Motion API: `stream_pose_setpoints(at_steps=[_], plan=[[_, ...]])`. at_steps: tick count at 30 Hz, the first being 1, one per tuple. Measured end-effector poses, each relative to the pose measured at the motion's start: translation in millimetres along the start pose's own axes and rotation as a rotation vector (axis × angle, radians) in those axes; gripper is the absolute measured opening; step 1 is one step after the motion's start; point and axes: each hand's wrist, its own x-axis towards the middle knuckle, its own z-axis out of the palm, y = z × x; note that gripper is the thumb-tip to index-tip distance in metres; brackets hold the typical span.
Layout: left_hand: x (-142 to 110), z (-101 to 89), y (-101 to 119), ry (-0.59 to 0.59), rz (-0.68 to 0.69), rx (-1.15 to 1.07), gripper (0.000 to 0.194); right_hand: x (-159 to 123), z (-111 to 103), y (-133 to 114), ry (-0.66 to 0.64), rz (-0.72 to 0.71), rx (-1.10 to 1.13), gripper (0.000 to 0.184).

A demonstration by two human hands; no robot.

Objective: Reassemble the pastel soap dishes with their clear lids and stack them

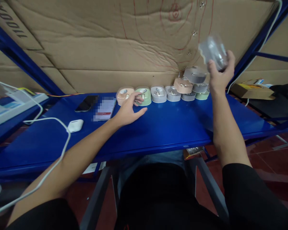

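In my raised right hand [220, 72] is a grey plastic box with a clear cover [213, 52], blurred by motion and held above the right end of the shelf. My left hand [131, 110] has its fingers apart and holds nothing. Its fingertips overlap a green box with a clear lid [145, 98]; contact is unclear. A peach box [125, 92] stands left of the green one. To the right are a light grey box [158, 95] and another grey box [173, 93]. Beyond them is a stack with a peach box [183, 86] and a dark grey box [195, 75] on top.
On the blue shelf [168, 127] lie a black phone [86, 103], a lit phone [107, 108] and a white earbud case [75, 125]. A white cable [66, 145] crosses my left forearm. Cardboard [93, 48] backs the shelf between blue posts. An open carton [253, 92] sits at right.
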Motion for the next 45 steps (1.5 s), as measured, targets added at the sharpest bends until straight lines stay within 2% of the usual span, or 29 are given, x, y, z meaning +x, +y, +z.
stream_pose_setpoints(at_steps=[3,4,7,11,17,22,24,28,33,36,40,42,45], plan=[[0.3,1.4,-1.8,0.017,0.022,0.003,0.064,14.3,-5.0,64.5,0.154,0.363,-0.092,0.085],[0.5,1.6,-2.1,0.02,0.026,0.004,0.063,13.3,-9.6,79.4,0.157,0.414,-0.104,0.089],[0.6,1.4,-2.3,0.017,0.026,0.009,0.061,-2.9,-23.1,102.1,0.113,0.569,-0.265,0.09],[-0.3,0.5,-1.7,-0.009,0.004,0.017,0.059,-29.3,-23.6,104.3,0.057,0.697,-0.425,0.081],[-1.6,-0.7,-0.8,-0.054,-0.04,0.035,0.057,-50.0,-20.9,107.5,-0.022,0.731,-0.489,0.084],[-2.1,-1.4,0.8,-0.08,-0.072,0.039,0.057,-54.8,-28.1,107.2,-0.185,0.72,-0.479,0.076],[-2.2,-1.6,1.4,-0.086,-0.077,0.037,0.057,-54.7,-27.6,105.2,-0.209,0.721,-0.474,0.077],[-2.0,-1.8,1.7,-0.096,-0.083,0.037,0.058,-53.8,-22.9,100.9,-0.155,0.736,-0.479,0.081],[-1.5,-2.1,2.1,-0.094,-0.083,0.056,0.056,-37.9,-20.4,94.7,-0.009,0.766,-0.536,0.094],[-1.1,-2.4,3.1,-0.102,-0.082,0.081,0.053,-18.0,-21.7,85.1,0.088,0.67,-0.502,0.104],[-0.9,-2.0,5.6,-0.132,-0.092,0.114,0.049,-3.6,-21.0,48.3,0.146,0.347,-0.4,0.103],[-0.8,-1.4,6.2,-0.145,-0.1,0.125,0.047,-10.1,-18.9,17.2,0.104,0.178,-0.371,0.099],[-0.5,-0.4,5.2,-0.147,-0.095,0.126,0.043,-34.8,-12.9,-38.3,-0.058,-0.047,-0.327,0.095]])
